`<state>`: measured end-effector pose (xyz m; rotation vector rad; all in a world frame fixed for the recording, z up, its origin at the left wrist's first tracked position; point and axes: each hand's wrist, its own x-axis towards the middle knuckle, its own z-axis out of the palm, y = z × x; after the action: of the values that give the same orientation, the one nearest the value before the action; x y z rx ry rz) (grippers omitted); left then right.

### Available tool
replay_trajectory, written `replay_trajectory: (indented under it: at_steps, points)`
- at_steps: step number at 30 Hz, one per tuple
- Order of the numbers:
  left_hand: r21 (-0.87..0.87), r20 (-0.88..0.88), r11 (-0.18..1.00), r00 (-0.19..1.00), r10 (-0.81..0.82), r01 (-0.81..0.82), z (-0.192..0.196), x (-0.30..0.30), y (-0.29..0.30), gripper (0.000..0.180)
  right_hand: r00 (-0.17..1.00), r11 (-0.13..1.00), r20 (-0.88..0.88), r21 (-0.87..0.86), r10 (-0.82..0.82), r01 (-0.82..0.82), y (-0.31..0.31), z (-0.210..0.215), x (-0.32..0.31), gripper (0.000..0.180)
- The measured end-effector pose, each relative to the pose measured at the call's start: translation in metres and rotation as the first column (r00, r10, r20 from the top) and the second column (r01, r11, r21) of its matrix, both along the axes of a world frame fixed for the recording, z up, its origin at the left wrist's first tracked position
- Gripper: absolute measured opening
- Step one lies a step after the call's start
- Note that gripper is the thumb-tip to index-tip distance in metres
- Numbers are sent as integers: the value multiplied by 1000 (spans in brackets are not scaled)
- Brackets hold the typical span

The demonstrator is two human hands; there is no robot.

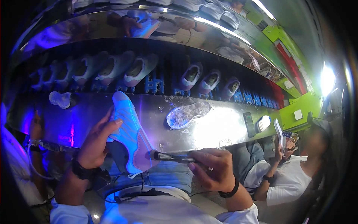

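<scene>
My left hand (97, 139) is closed round a shoe upper (130, 134), its thumb on the side and the toe pointing up and away. The upper glows blue, with a pinkish heel part and bright lines along it. In my right hand (214, 166) is a slim black stick-shaped tool (173, 157). The tool's blunt end is at the heel edge of the upper; whether it touches I cannot tell. Beyond my right hand, a shallow sole-shaped tray (188, 115) with crumpled whitish stuff in it lies on the metal bench (149, 112).
Several shoes (140, 71) stand on a dark conveyor (167, 71) with blue supports behind the bench. A small whitish piece (59, 99) lies at left, a phone (248, 125) and a white sole-like piece (263, 123) at right. A person (287, 171) sits at right holding a pale sole; another person's arm (36, 128) is at left.
</scene>
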<state>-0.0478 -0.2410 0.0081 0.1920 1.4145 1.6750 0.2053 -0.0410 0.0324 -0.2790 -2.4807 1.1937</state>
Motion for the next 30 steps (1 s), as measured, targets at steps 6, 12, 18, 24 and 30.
replay_trajectory:
  at_steps: [6,12,18,24,30]
  points:
    - [-234,-143,972,990,-12,-22,-30,-10,-18,42,998,993,-40,110,43,-38,15,10,-13,21]
    - [-152,265,988,963,40,1,-18,-3,-12,40,994,977,-74,202,82,-65,29,15,-24,23]
    - [18,159,992,979,-129,128,-14,4,-13,51,985,955,-133,290,106,-64,37,18,-36,23]
    - [232,315,939,893,-321,255,-43,-6,-42,71,968,941,-209,332,139,-63,42,14,-43,25]
    - [58,513,988,845,-152,143,-41,1,-36,63,960,954,-240,291,143,-70,40,5,-50,28]
